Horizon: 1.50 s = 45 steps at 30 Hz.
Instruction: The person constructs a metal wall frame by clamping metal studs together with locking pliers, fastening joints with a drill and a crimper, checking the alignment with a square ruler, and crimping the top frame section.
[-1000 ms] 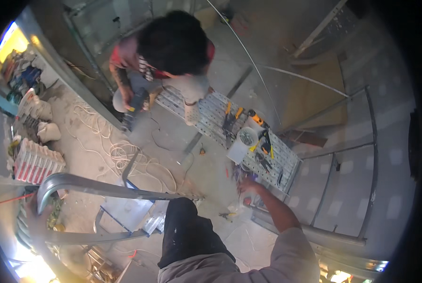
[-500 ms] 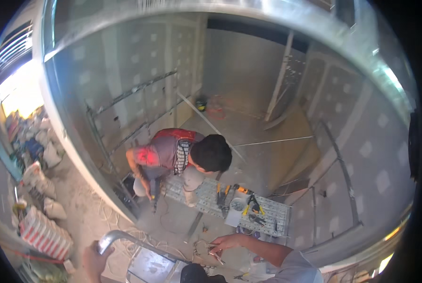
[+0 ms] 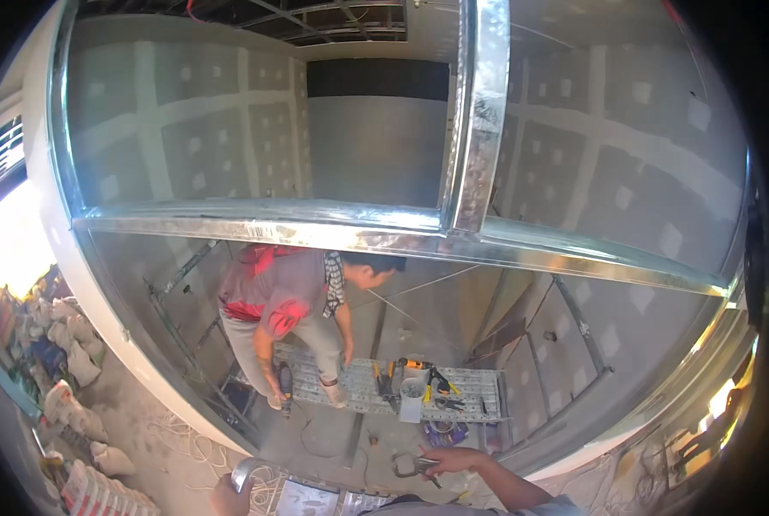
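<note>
My left hand (image 3: 231,498) is closed round the bent metal rail (image 3: 247,470) of a ladder, whose pale top step (image 3: 307,497) shows at the lower edge. Just right of centre, low down, my right hand (image 3: 455,460) grips locking C-clamp pliers (image 3: 405,469), with the curved jaws pointing left. In front of me, a co-worker (image 3: 286,310) stands bent on a perforated metal scaffold plank (image 3: 316,393). A power drill (image 3: 286,387) hangs, tip down, in that person's hand.
A shiny metal stud frame (image 3: 333,225) crosses ahead, with an upright (image 3: 481,112). On the plank lie a white bucket (image 3: 411,397), yellow-handled snips (image 3: 437,378) and other tools. Scaffold frames (image 3: 582,331) stand on both sides. Cables (image 3: 195,443) and sacks (image 3: 70,353) lie at left.
My view has tilted up, bringing the metal frame across it. The co-worker has straightened somewhat, still holding the drill. Both my hands keep their holds.
</note>
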Motion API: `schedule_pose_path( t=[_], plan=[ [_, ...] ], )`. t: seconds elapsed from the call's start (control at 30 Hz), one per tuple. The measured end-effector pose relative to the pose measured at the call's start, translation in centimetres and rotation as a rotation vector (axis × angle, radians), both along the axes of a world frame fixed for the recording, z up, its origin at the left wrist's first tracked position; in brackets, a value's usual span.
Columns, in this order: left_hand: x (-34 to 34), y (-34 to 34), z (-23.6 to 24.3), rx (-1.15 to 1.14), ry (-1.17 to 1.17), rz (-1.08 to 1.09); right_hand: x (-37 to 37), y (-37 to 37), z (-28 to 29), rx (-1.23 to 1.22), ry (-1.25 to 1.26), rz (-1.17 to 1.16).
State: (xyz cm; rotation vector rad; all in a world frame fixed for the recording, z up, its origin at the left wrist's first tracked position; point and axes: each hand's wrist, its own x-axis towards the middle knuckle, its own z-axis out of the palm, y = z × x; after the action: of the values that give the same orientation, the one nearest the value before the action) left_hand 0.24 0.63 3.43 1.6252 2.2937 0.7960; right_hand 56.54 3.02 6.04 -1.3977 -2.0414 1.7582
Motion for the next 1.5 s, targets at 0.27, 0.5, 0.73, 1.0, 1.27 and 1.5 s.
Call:
schedule_pose_path(
  t=[0.27,0.5,0.73,1.0,1.27,1.5],
  plan=[
    [17.6,9.5,10.1,0.531,-0.812,-0.42,4.0,-4.1,23.2,0.351,0.012,-0.405],
    [40.1,19.4,31.0,0.482,-2.218,-1.355,-3.4,-7.8,45.9,1.014,-0.463,-0.36],
    [46.7,17.9,42.6,0.712,-2.621,-0.96,-10.9,-9.3,57.5,1.293,-0.711,-0.315],
    [49.5,13.4,46.5,0.823,-2.64,-0.404,-10.6,-5.4,61.7,1.657,-1.279,0.114],
    [57.9,10.1,42.8,0.817,-2.655,-0.417,-9.7,-1.4,59.4,1.122,-1.848,0.253],
    [61.7,5.8,42.6,0.761,-2.722,-0.655,-8.4,-5.9,57.7,0.908,-2.074,0.25]
  ],
)
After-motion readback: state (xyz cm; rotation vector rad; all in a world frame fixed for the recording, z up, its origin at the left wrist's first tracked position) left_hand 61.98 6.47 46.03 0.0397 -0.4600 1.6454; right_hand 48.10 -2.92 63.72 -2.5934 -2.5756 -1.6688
